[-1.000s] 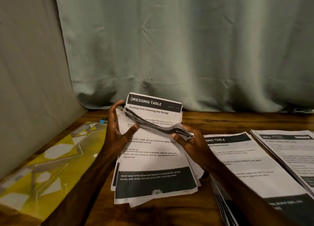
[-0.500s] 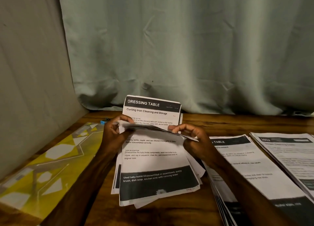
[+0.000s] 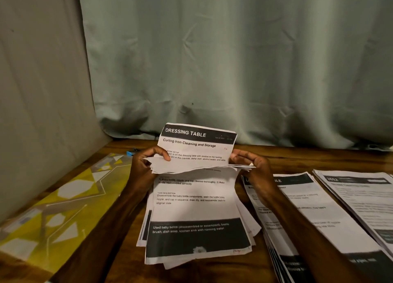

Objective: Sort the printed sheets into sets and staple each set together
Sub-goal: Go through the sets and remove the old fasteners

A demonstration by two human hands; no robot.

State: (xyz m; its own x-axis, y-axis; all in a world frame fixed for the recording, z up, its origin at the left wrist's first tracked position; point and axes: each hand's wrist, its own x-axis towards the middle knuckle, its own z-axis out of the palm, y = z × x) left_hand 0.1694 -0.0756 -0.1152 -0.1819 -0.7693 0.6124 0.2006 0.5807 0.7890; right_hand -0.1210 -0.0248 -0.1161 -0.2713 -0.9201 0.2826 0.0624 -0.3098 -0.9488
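Left hand [image 3: 142, 168], right hand [image 3: 255, 165] both pinch edges of lifted sheets [image 3: 187, 165] over central stack [image 3: 195, 210] on tabletop [image 3: 276, 155]. Judged: sorting step. Next: read heading, transfer to matching right pile [image 3: 319, 208].

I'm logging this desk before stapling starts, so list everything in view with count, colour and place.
central stack: one, white with black bands, table middle, top edges lifted
Dressing Table sheet: one, white with black header, upright behind the lifted edges
side piles: two, white and black, table right
patterned mat: one, yellow and white, table left
small blue object: one, beyond the mat, unidentifiable
table: one, brown wood, under everything
curtain: one, grey-green, behind the table
wall: one, grey, left side
left hand: one, grips the stack's lifted left edge
right hand: one, grips its lifted right edge
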